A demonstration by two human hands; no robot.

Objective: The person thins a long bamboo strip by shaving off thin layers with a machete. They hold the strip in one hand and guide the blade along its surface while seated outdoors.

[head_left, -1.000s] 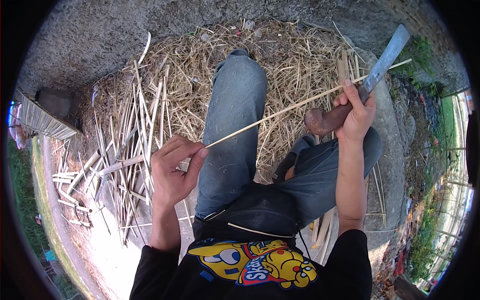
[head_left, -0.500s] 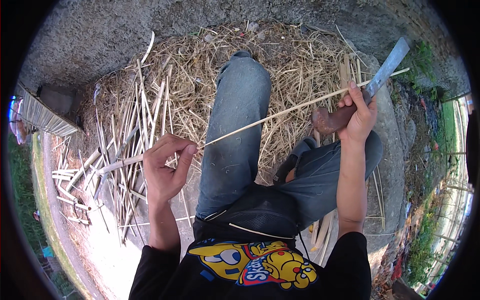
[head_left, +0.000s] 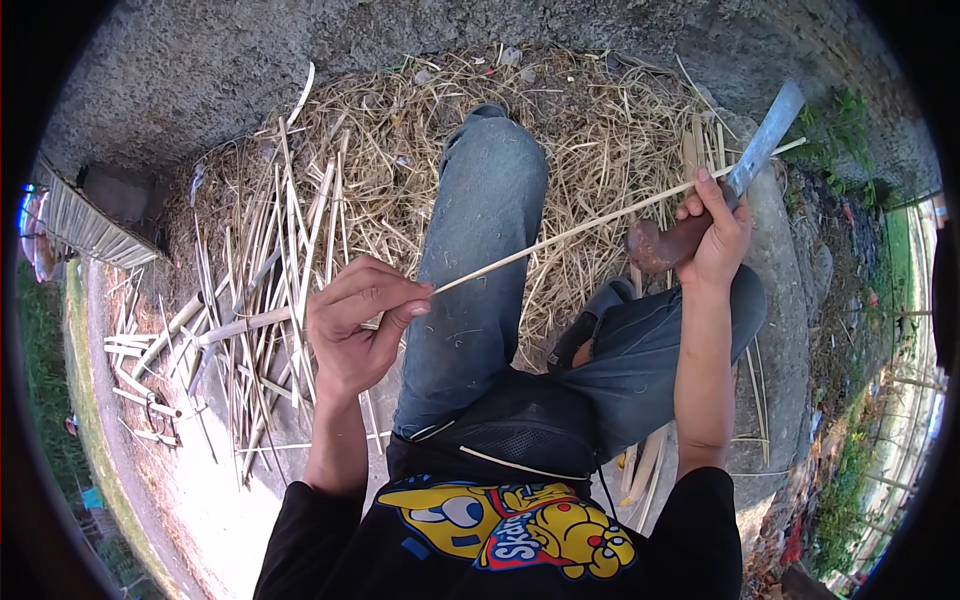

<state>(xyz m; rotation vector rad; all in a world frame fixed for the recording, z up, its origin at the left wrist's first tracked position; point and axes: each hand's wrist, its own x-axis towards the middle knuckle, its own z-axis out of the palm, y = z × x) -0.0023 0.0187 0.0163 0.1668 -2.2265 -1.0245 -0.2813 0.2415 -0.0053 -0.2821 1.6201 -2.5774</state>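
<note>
A thin, pale bamboo strip (head_left: 585, 227) slants across my front, rising to the right over my raised left knee. At its near left end, my left hand (head_left: 358, 325) is closed in a pinch of thumb and fingers. My right hand (head_left: 716, 243) wraps round the dark wooden handle of a machete (head_left: 768, 138), whose grey blade points up and away to the right. The thumb of that hand presses the strip near the base of the blade, and the strip's far end sticks out beyond it.
Long split bamboo pieces (head_left: 285, 240) lie heaped at the left. Dry shavings (head_left: 600, 130) cover the ground before my legs, up to a rough grey wall (head_left: 400, 30). A slatted panel (head_left: 95, 225) stands far left. Flat bamboo slats (head_left: 650, 462) lie beside my right thigh.
My left hand has shifted right and slightly up, over the thigh. The strip has slid a little; less of it projects past the machete blade. My right hand has hardly moved.
</note>
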